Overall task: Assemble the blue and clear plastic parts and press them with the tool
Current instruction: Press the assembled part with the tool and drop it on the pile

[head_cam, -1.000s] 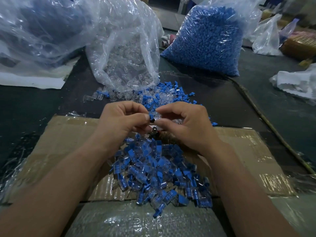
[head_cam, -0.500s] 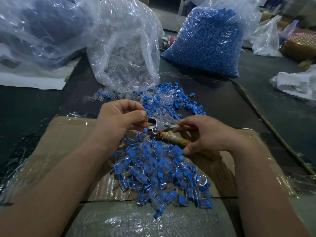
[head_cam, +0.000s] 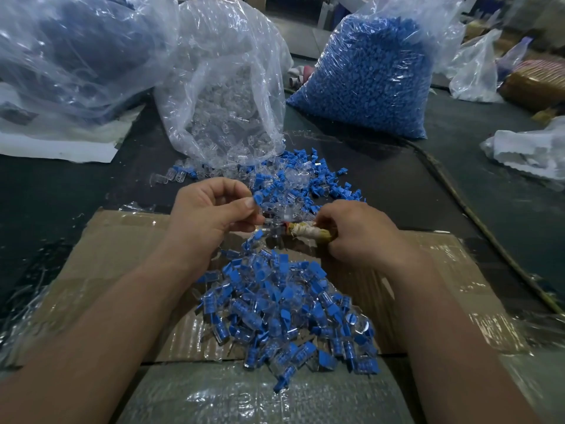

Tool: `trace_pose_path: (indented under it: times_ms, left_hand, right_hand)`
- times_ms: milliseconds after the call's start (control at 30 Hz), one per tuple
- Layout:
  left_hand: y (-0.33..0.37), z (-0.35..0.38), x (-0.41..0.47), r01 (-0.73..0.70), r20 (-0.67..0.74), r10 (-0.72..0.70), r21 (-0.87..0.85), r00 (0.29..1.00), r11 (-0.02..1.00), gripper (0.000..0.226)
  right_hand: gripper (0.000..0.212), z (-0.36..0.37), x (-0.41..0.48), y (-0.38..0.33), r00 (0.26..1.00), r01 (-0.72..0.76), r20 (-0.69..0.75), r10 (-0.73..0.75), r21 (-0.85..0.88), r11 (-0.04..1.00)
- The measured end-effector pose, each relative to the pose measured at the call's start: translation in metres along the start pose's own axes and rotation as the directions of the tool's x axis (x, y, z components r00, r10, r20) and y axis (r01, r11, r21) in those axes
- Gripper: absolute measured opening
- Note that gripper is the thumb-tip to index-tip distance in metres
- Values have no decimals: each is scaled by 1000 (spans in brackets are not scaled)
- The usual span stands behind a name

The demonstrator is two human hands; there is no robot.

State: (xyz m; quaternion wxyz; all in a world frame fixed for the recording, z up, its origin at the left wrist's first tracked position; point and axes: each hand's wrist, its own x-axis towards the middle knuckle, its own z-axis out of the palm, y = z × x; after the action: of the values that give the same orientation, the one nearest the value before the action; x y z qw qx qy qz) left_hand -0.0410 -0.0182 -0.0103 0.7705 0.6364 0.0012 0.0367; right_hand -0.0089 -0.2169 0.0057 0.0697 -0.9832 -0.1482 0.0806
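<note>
A wide dark surface (head_cam: pixel 458 185) is spread under everything. A flat sheet of cardboard (head_cam: pixel 101 255), covered in shiny tape, is laid on its near side. Three big plastic bags are stood at the far side. The left bag (head_cam: pixel 76 50) is cloudy, and what is inside cannot be made out. The middle bag (head_cam: pixel 226 96) is filled with clear parts. The right bag (head_cam: pixel 367 81) is packed full of blue parts. The tops of all three are cut off by the picture's edge.

A heap of joined pieces (head_cam: pixel 284 313), blue and clear together, is piled on the cardboard between the two forearms. A loose heap (head_cam: pixel 305 179) of blue and clear parts is scattered on the surface just past the hands, at the foot of the middle bag.

The left hand (head_cam: pixel 208 215) is held over the far edge of the cardboard. A small part (head_cam: pixel 257 198) is pinched between its thumb and first finger, and the blue end is seen at the thumb tip. The right hand (head_cam: pixel 360 234) is curled tight round the tool (head_cam: pixel 305 234), whose handle is wrapped in pale cloth or tape. The tool is pointed at the left hand, with its tip just beside the left fingers.

The tool's tip is blurred and lost among clear plastic, so it cannot be told whether the small part is touched by it. The back of the handle is hidden inside the right hand.
</note>
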Motion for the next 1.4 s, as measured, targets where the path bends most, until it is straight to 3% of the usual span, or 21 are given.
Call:
trace_pose_path:
  times_ms: [167, 333, 500, 700, 1400]
  left_hand:
    - [0, -1, 1, -11, -24, 11, -19, 1000, 1000, 16]
    - [-3, -2, 3, -32, -43, 31, -29, 999, 999, 18]
    - [-6, -2, 4, -83, -58, 84, 5, 995, 997, 20]
    - [-6, 0, 3, -154, -73, 154, 12, 985, 988, 20]
    - [-8, -2, 2, -234, -93, 252, 173, 963, 957, 26]
  right_hand:
    - [21, 7, 3, -2, 998, -10, -62, 8, -28, 1000]
    - [23, 4, 0, 11, 966, -21, -256, 45, 93, 995]
    - [20, 5, -4, -3, 919, 122, -394, 3, 290, 949]
    - [25, 8, -5, -16, 942, 211, -314, -121, 272, 939]
    - [16, 11, -4, -23, 960, 208, -236, -153, 228, 951]
